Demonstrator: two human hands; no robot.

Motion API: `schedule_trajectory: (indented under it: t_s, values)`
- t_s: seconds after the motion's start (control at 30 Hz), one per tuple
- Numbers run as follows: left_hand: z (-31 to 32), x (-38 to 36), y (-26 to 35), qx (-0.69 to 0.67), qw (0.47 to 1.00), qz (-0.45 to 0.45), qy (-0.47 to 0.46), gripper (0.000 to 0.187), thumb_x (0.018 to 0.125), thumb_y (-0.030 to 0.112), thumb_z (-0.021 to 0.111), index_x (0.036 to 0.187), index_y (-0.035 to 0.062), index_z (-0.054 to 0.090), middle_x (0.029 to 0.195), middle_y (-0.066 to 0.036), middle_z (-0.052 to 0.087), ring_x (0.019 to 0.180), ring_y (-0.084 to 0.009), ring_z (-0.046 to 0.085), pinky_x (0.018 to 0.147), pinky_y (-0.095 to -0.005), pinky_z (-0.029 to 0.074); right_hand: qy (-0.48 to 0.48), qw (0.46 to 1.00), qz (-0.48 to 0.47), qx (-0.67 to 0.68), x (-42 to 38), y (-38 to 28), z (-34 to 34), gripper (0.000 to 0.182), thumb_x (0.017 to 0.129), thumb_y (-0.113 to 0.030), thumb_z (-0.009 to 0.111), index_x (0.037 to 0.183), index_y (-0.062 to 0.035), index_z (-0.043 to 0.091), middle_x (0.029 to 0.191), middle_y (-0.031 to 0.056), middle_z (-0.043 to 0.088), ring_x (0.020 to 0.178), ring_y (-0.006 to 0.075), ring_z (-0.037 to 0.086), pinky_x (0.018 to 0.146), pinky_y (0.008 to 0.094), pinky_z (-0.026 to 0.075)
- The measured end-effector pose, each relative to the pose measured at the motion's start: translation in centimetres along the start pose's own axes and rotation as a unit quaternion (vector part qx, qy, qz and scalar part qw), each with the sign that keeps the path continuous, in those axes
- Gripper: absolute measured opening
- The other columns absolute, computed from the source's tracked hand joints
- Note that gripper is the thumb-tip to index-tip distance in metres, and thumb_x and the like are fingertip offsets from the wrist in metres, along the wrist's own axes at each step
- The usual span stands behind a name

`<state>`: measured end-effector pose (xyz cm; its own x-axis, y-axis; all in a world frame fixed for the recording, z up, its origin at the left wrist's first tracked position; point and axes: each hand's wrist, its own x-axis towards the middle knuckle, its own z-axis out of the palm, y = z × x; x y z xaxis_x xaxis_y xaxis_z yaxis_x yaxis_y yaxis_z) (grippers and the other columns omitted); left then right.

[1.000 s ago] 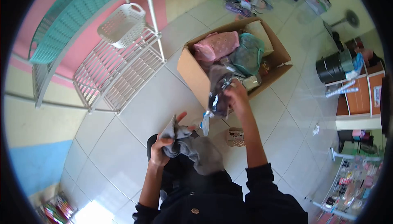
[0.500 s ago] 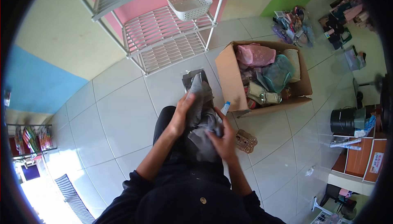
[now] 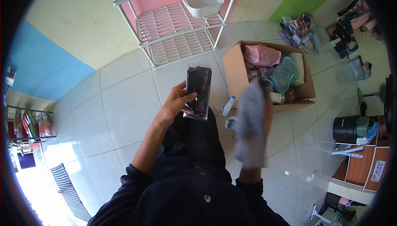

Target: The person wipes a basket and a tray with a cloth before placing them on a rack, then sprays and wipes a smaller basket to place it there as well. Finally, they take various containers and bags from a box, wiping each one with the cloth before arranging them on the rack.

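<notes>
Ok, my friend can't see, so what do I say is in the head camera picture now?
A person's left hand holds a clear packet with something black inside, and their right hand holds a blurry grey cloth. Ahead, an open cardboard box of bundles stands on a tiled floor near a white rack.

from the left hand (image 3: pixel 177 102), open floor tiles (image 3: pixel 124 106) give passage at nine o'clock; a white rack (image 3: pixel 178 23) blocks twelve, a cardboard box (image 3: pixel 235 73) two, a blue-capped bottle (image 3: pixel 227 107) three, with grey cloth (image 3: pixel 250 124) near it.
</notes>
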<state>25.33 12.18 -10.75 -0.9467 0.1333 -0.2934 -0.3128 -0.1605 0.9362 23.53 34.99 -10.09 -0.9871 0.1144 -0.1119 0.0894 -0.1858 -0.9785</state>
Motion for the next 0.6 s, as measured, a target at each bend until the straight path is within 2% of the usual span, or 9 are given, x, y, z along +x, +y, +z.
schedule_trajectory:
  t_s: [0.07,0.1,0.13,0.17,0.2,0.33,0.4,0.53,0.6]
  values:
    - [1.9,-0.7,0.1,-0.024,0.998,-0.033,0.038,0.036,0.081,0.011,0.051,0.115,0.0006,0.043,0.090,-0.009,0.058,0.068,-0.0096,0.057,0.051,-0.0206,0.049,0.066,0.996,-0.056,0.029,-0.6,-1.2,5.4,0.038,0.077,-0.014,0.060,0.111,-0.0039,0.048,0.098,0.0041,0.053,0.083,0.0110,0.052,0.072,0.0242,0.043]
    - [2.9,-1.2,0.8,-0.067,0.996,-0.047,0.026,0.034,0.081,0.011,0.051,0.113,-0.0001,0.045,0.092,-0.009,0.058,0.077,-0.0099,0.056,0.059,-0.0209,0.048,0.053,0.989,-0.138,-0.021,-0.5,0.7,6.7,0.033,0.076,-0.012,0.060,0.105,-0.0013,0.050,0.099,0.0072,0.052,0.087,0.0142,0.051,0.073,0.0254,0.041]
    - [3.7,-1.3,-0.3,-0.105,0.994,0.011,0.027,0.030,0.081,0.007,0.047,0.111,0.0015,0.046,0.092,-0.008,0.057,0.081,-0.0102,0.055,0.063,-0.0221,0.047,0.012,0.958,-0.248,-0.146,-0.6,1.7,8.0,0.037,0.077,-0.012,0.058,0.109,0.0014,0.047,0.109,0.0147,0.049,0.095,0.0229,0.049,0.080,0.0318,0.040]
    - [3.8,-1.2,-0.7,-0.127,0.991,0.011,0.041,0.029,0.082,0.008,0.044,0.111,0.0030,0.046,0.092,-0.007,0.057,0.081,-0.0110,0.055,0.065,-0.0232,0.047,-0.013,0.885,-0.367,-0.287,-1.3,2.1,9.0,0.040,0.076,-0.010,0.057,0.112,0.0023,0.046,0.117,0.0201,0.044,0.101,0.0311,0.045,0.085,0.0372,0.036]
    - [3.9,-1.2,-0.9,-0.150,0.987,0.011,0.056,0.028,0.083,0.008,0.041,0.111,0.0044,0.046,0.093,-0.007,0.056,0.081,-0.0118,0.056,0.066,-0.0242,0.047,-0.032,0.864,-0.390,-0.317,-1.8,2.3,9.1,0.039,0.074,-0.008,0.056,0.111,0.0008,0.048,0.120,0.0193,0.042,0.102,0.0336,0.044,0.086,0.0394,0.035]
    - [2.9,-1.7,-1.0,-0.227,0.973,-0.027,0.043,0.032,0.083,0.010,0.038,0.114,0.0040,0.042,0.093,-0.005,0.055,0.081,-0.0100,0.053,0.067,-0.0244,0.045,-0.076,0.842,-0.401,-0.352,-3.7,3.3,7.9,0.040,0.068,-0.002,0.054,0.108,-0.0032,0.053,0.120,0.0142,0.046,0.102,0.0308,0.045,0.086,0.0393,0.036]
    - [3.5,-1.7,-1.4,-0.279,0.959,-0.026,0.039,0.031,0.086,0.019,0.037,0.114,0.0053,0.042,0.099,-0.005,0.054,0.087,-0.0132,0.054,0.075,-0.0245,0.044,-0.080,0.832,-0.405,-0.371,-4.2,3.5,6.8,0.043,0.065,0.000,0.053,0.108,-0.0029,0.054,0.120,0.0143,0.046,0.103,0.0301,0.045,0.086,0.0394,0.036]
    - [5.3,-1.7,-3.2,-0.270,0.962,-0.013,0.048,0.034,0.088,0.026,0.038,0.114,0.0061,0.043,0.099,-0.003,0.053,0.090,-0.0105,0.051,0.075,-0.0263,0.043,-0.056,0.833,-0.406,-0.371,-3.4,2.3,6.3,0.039,0.066,0.005,0.049,0.104,0.0012,0.054,0.119,0.0156,0.047,0.103,0.0312,0.045,0.088,0.0390,0.036]
    - [6.1,-1.9,-2.2,-0.193,0.978,0.062,0.049,0.035,0.088,0.029,0.040,0.114,0.0056,0.043,0.098,-0.003,0.051,0.093,-0.0085,0.046,0.073,-0.0260,0.042,-0.042,0.845,-0.405,-0.347,-2.4,2.2,6.8,0.040,0.065,0.006,0.048,0.104,0.0020,0.054,0.118,0.0161,0.048,0.103,0.0313,0.045,0.087,0.0386,0.036]
